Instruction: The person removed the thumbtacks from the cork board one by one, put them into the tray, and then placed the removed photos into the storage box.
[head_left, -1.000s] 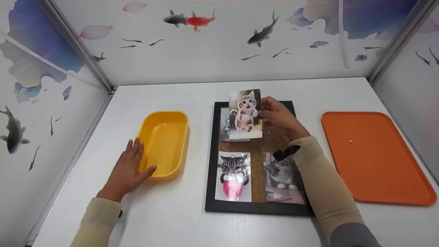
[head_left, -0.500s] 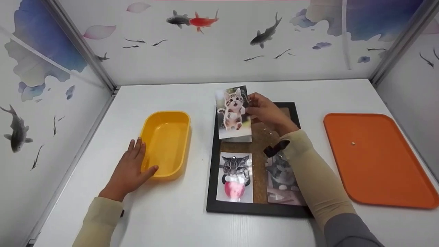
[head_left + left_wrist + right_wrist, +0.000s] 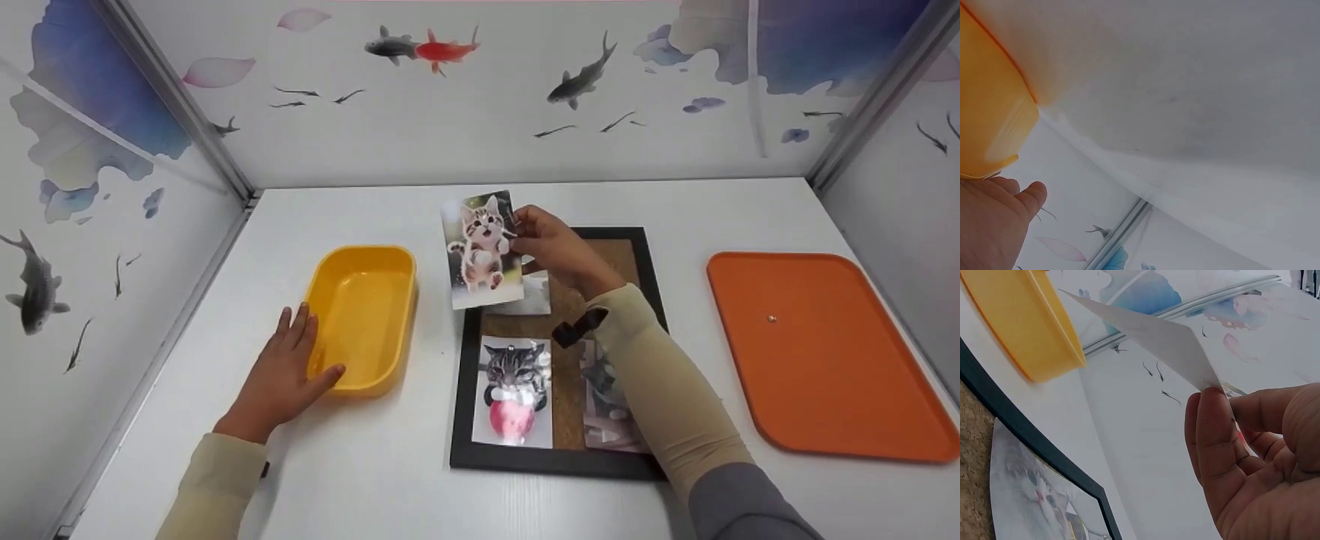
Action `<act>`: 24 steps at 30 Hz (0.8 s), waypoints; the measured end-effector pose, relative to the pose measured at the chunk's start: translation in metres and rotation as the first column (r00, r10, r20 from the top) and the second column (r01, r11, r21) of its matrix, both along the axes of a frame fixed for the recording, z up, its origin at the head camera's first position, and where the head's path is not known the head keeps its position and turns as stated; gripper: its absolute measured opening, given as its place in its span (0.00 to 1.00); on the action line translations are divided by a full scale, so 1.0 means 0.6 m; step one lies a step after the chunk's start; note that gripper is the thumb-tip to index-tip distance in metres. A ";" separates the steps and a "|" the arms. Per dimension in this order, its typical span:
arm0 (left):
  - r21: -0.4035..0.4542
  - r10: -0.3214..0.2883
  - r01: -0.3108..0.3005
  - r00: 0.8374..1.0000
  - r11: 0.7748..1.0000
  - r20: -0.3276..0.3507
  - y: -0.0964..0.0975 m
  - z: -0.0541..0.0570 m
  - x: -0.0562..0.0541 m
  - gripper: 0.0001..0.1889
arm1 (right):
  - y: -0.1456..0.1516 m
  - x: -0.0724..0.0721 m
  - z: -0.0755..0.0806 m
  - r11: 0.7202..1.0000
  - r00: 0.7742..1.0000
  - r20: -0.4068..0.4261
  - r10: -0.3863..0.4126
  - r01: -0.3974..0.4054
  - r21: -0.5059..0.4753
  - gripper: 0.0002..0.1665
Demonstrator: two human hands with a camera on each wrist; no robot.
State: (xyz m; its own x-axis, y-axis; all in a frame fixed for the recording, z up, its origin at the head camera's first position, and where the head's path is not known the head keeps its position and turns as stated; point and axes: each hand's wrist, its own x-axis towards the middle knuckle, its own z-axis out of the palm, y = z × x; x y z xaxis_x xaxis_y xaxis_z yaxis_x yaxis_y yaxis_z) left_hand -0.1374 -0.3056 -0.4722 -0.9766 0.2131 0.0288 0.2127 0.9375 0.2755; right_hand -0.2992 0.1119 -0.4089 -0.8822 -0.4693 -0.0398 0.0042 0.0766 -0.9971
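Note:
My right hand (image 3: 559, 247) pinches the right edge of a kitten photo card (image 3: 484, 251), raised over the upper left corner of a black-framed cork board (image 3: 566, 405). In the right wrist view the card's plain white back (image 3: 1151, 337) faces the camera, its edge between thumb and fingers. On the board lie a photo of a striped cat with a pink ball (image 3: 514, 390), a grey-and-white cat photo (image 3: 604, 420) partly behind my forearm, and another photo (image 3: 529, 298) mostly covered by the held card. My left hand (image 3: 281, 375) rests with spread fingers against the left side of a yellow tub (image 3: 364, 322).
An orange tray (image 3: 825, 360) lies on the right of the white table (image 3: 375, 465), with one small shiny pin (image 3: 772, 319) on it. Panels printed with fish (image 3: 465, 112) enclose the table at the back and both sides.
The right hand has carried the kitten photo card leftward, from over the board to partly past its left edge, uncovering some of the photo beneath. The left hand stays at the tub.

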 end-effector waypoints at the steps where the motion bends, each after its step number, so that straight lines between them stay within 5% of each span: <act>1: -0.001 -0.001 0.001 1.000 1.000 -0.002 0.000 0.000 0.000 0.50 | -0.003 0.001 0.000 1.000 1.000 -0.002 -0.003 0.003 0.000 0.12; 24: -0.017 -0.002 0.001 1.000 1.000 -0.020 -0.002 -0.006 0.001 0.49 | -0.104 0.028 -0.003 0.996 0.998 0.038 0.041 -0.038 -0.084 0.13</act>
